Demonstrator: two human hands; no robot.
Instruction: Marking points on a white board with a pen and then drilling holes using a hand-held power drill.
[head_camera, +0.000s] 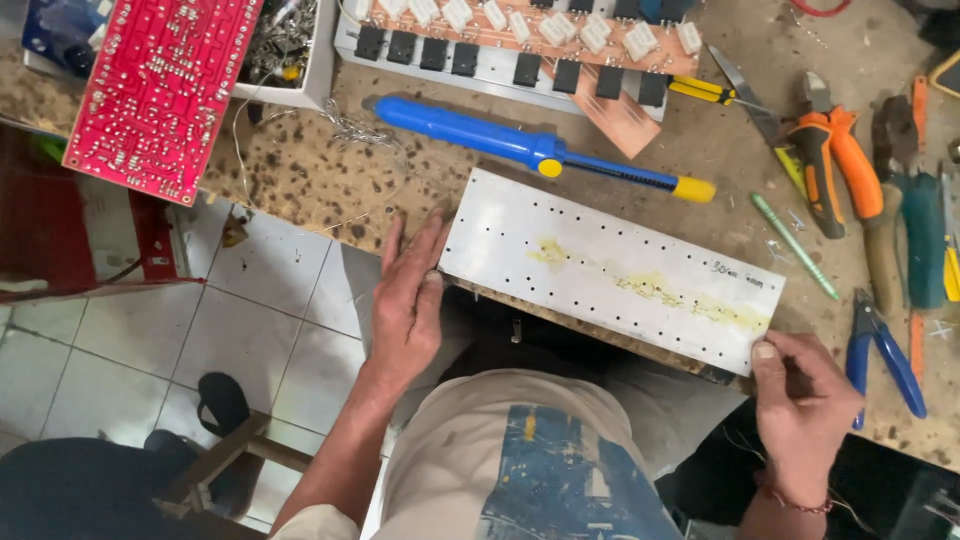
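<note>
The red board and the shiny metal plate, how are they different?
The red circuit board is covered in tiny solder dots; the metal plate is plain silver with rows of small holes and yellowish stains. The red circuit board lies untouched at the bench's far left corner, while the metal plate sits at the near edge, held at its ends by the left hand and right hand. Both are flat rectangles.

At the desk's near edge lies a matt, brushed metal plate (610, 270) with drilled holes and yellowish smears, on the rough, burn-speckled wooden desk (300, 170), beside a glossy blue plastic desoldering pump (530, 147) and a red circuit board (160, 90).
</note>
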